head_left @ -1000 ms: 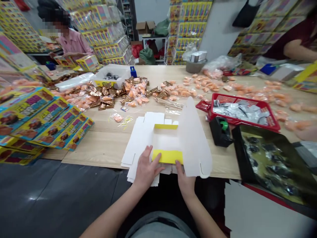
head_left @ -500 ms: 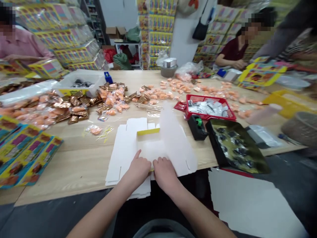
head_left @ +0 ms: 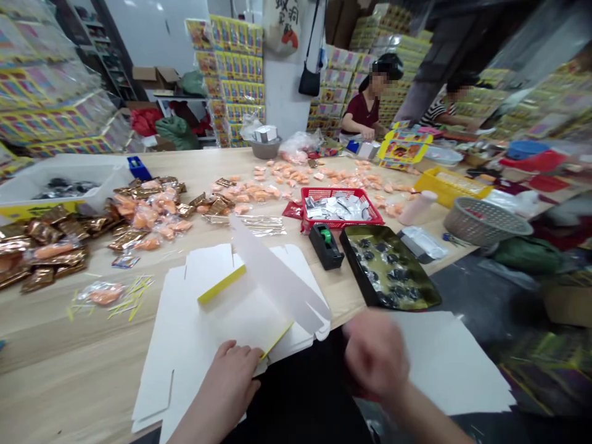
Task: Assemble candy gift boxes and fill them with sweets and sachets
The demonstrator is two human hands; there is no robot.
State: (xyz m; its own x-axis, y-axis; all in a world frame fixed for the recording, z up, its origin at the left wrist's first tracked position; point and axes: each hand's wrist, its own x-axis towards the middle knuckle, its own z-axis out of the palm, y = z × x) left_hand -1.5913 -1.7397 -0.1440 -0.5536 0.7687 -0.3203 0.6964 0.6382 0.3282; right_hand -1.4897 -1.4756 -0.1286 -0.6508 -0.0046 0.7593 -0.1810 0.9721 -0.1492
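Note:
A partly folded cardboard box [head_left: 231,314], white inside with yellow-edged side walls, lies on flat white box blanks [head_left: 160,351] at the table's front edge. Its long white flap [head_left: 277,271] stands raised and slants to the right. My left hand [head_left: 234,376] grips the near corner of the box, fingers curled over the wall by the yellow edge. To the right, away from the box, my right hand [head_left: 377,354] is smeared by motion, and its fingers cannot be made out. It is over the near end of a white cardboard stack [head_left: 448,357], below table height.
A tape dispenser [head_left: 326,246], a dark tray of wrapped black pieces [head_left: 393,268] and a red basket of silver packets [head_left: 342,209] stand right of the box. Brown and orange packets [head_left: 148,213] spread leftward. Two people [head_left: 363,114] sit across the table.
My right hand has left the box and moved right, toward the white cardboard stack. My left hand has shifted to the box's near corner. The view has turned right, and the box sits at an angle.

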